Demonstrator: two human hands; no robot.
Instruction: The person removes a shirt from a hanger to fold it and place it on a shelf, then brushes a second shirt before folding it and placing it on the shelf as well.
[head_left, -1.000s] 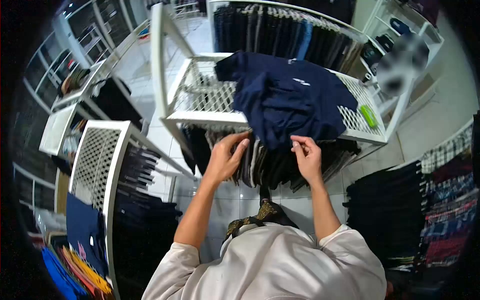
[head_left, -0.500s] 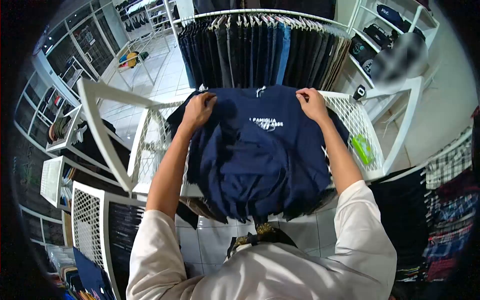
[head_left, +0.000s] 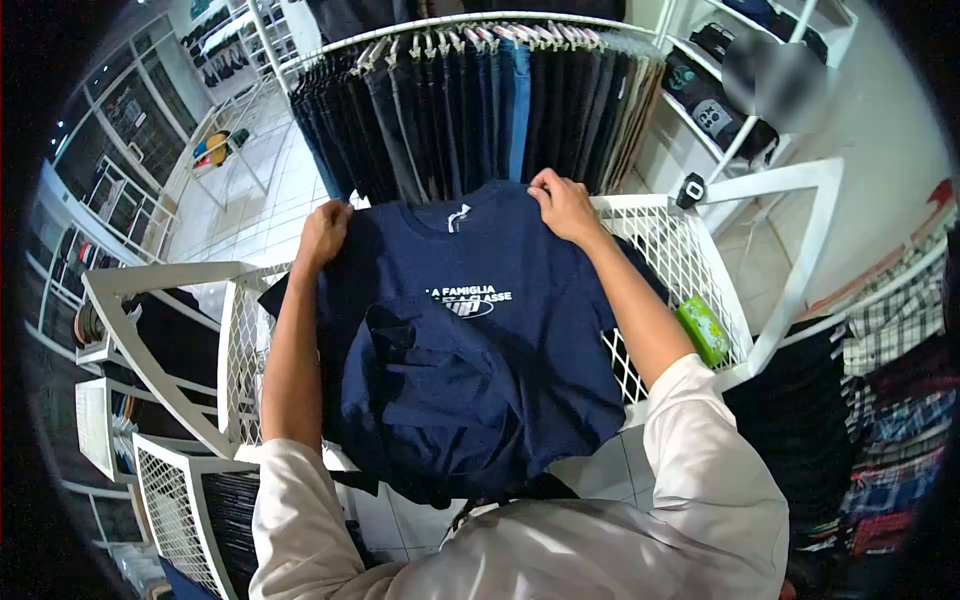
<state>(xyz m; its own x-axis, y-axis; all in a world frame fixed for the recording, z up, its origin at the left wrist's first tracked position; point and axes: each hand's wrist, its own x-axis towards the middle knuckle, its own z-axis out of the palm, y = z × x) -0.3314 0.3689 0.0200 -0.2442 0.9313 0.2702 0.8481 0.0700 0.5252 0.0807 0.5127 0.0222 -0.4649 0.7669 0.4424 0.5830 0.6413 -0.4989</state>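
Observation:
A navy T-shirt [head_left: 560, 340] with white lettering on the chest lies over a white wire-mesh rack top. Its neckline faces away from me, with a white tag showing at the collar, while the lower part is bunched in folds and hangs over the near edge. My left hand [head_left: 325, 235] is closed on the cloth at the left shoulder. At the right shoulder, my right hand [head_left: 565, 207] pinches the fabric between thumb and fingers. The shoulders are drawn fairly straight between both hands.
The mesh rack [head_left: 670, 240] has raised white side frames. On its right lie a bright green packet [head_left: 703, 330] and a small black device, perhaps a watch [head_left: 691, 190]. Behind stands a rail of hanging trousers [head_left: 470, 110]; plaid shirts [head_left: 900, 370] hang at right.
The shirt's upper part has been pulled flatter, and its neckline and lettering show more fully. Both hands have shifted left in view, along with a turn of the camera.

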